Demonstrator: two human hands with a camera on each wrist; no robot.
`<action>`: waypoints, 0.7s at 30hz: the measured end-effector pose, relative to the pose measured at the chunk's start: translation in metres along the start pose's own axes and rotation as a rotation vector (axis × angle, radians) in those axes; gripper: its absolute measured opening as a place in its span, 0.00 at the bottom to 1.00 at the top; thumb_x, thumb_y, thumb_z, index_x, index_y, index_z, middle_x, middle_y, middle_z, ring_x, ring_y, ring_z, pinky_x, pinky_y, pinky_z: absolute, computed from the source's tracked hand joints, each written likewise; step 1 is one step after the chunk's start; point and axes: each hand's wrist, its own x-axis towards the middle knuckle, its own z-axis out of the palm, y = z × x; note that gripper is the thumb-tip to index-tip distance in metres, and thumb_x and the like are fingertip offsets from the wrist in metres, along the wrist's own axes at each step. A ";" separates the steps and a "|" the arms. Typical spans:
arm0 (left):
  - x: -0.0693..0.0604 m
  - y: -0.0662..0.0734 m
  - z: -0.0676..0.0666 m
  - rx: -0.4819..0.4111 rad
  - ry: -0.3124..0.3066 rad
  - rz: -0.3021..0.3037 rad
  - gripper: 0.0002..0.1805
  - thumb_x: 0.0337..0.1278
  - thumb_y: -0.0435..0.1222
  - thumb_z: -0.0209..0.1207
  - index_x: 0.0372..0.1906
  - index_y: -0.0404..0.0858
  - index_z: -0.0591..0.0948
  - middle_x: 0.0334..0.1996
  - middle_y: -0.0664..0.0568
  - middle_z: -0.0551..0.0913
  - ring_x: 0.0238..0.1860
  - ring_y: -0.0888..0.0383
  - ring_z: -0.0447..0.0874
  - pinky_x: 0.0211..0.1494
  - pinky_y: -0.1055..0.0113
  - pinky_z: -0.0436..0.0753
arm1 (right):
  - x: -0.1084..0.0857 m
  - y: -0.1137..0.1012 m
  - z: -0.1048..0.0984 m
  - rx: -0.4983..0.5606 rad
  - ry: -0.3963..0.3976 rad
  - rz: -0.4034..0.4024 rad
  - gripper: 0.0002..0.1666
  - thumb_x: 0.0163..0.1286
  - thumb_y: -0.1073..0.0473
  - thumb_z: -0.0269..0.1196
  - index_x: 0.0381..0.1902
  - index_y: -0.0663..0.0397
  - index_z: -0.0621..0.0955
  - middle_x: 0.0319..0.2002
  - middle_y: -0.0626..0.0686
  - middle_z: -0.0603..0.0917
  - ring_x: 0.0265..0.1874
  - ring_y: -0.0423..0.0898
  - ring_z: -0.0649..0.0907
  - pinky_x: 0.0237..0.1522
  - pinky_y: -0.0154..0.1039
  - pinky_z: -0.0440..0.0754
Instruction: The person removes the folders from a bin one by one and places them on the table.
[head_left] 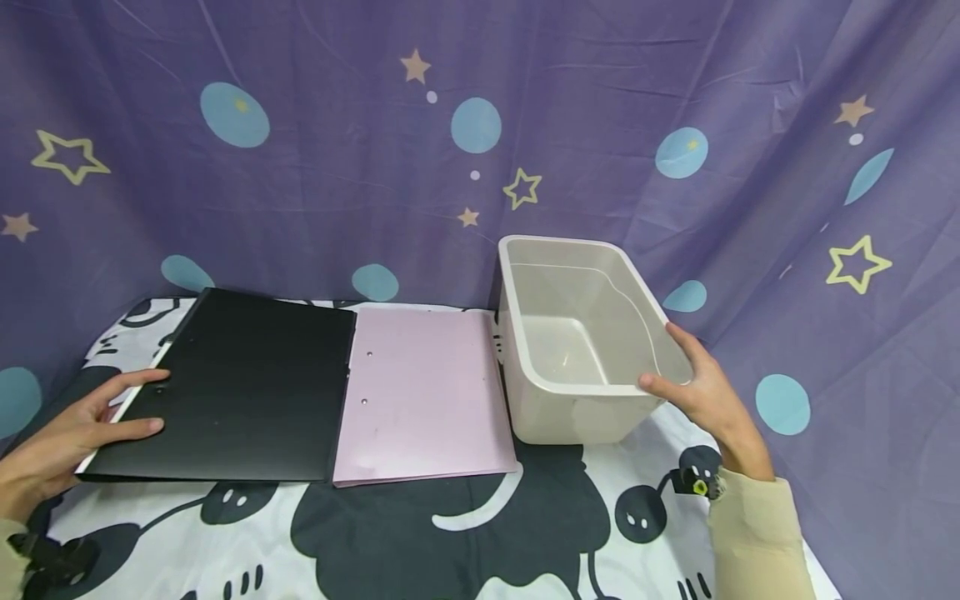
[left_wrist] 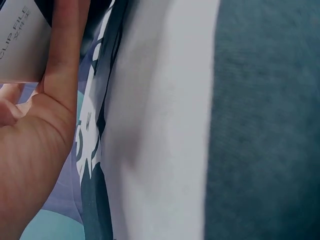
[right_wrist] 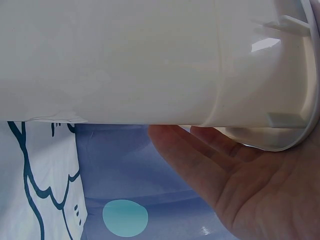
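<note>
In the head view my left hand [head_left: 78,433] grips the left edge of a black file folder [head_left: 240,392], thumb and index finger on its top face. The left wrist view shows the folder's white spine [left_wrist: 22,45], printed with "CLIP FILE", against my fingers. My right hand [head_left: 701,400] holds the near right corner of an off-white plastic bin [head_left: 577,417], its thumb over the rim. From the right wrist view, the fingers reach along the outside of the bin's wall [right_wrist: 150,65]. Nothing shows inside the bin.
A pink file folder [head_left: 427,400] lies between the black folder and the bin, close to both. A black-and-white cartoon cloth [head_left: 420,550] covers the table. Behind it hangs a purple curtain [head_left: 337,167] with stars and blue dots.
</note>
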 end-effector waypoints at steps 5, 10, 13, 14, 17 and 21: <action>0.001 0.001 0.001 0.018 -0.006 -0.020 0.43 0.63 0.38 0.60 0.75 0.59 0.48 0.74 0.51 0.24 0.69 0.53 0.08 0.60 0.35 0.17 | 0.000 0.000 0.000 -0.001 0.001 -0.002 0.56 0.59 0.54 0.69 0.76 0.53 0.49 0.68 0.65 0.62 0.60 0.60 0.69 0.57 0.59 0.65; 0.003 0.002 0.002 0.033 -0.011 -0.056 0.44 0.62 0.41 0.60 0.76 0.59 0.47 0.73 0.42 0.22 0.67 0.46 0.07 0.59 0.31 0.20 | 0.000 0.000 -0.001 0.002 0.000 0.004 0.55 0.59 0.54 0.68 0.76 0.52 0.49 0.68 0.65 0.62 0.60 0.59 0.69 0.57 0.59 0.65; 0.004 0.002 0.003 0.041 -0.014 -0.069 0.44 0.62 0.42 0.61 0.76 0.58 0.47 0.72 0.38 0.21 0.67 0.44 0.06 0.59 0.30 0.21 | 0.000 0.001 -0.001 0.001 0.002 0.011 0.55 0.59 0.53 0.68 0.76 0.53 0.49 0.68 0.64 0.62 0.60 0.59 0.69 0.57 0.59 0.65; 0.004 0.002 0.003 0.045 -0.013 -0.070 0.45 0.62 0.42 0.61 0.76 0.57 0.47 0.72 0.38 0.22 0.67 0.44 0.07 0.59 0.31 0.21 | 0.000 0.002 0.000 0.001 0.004 0.008 0.55 0.59 0.53 0.68 0.76 0.53 0.50 0.68 0.64 0.62 0.60 0.59 0.69 0.57 0.59 0.65; 0.003 0.002 0.004 0.056 -0.012 -0.075 0.45 0.62 0.42 0.61 0.76 0.55 0.46 0.72 0.36 0.22 0.67 0.42 0.07 0.60 0.31 0.22 | 0.001 0.002 0.000 -0.004 0.013 -0.005 0.55 0.59 0.54 0.69 0.75 0.55 0.50 0.67 0.64 0.63 0.60 0.59 0.69 0.57 0.57 0.66; 0.004 0.001 0.003 0.068 -0.011 -0.078 0.46 0.62 0.43 0.61 0.76 0.53 0.45 0.71 0.36 0.21 0.66 0.42 0.06 0.60 0.31 0.22 | 0.000 0.000 0.001 -0.007 0.020 -0.017 0.55 0.58 0.55 0.69 0.75 0.55 0.51 0.67 0.65 0.63 0.59 0.59 0.70 0.56 0.54 0.66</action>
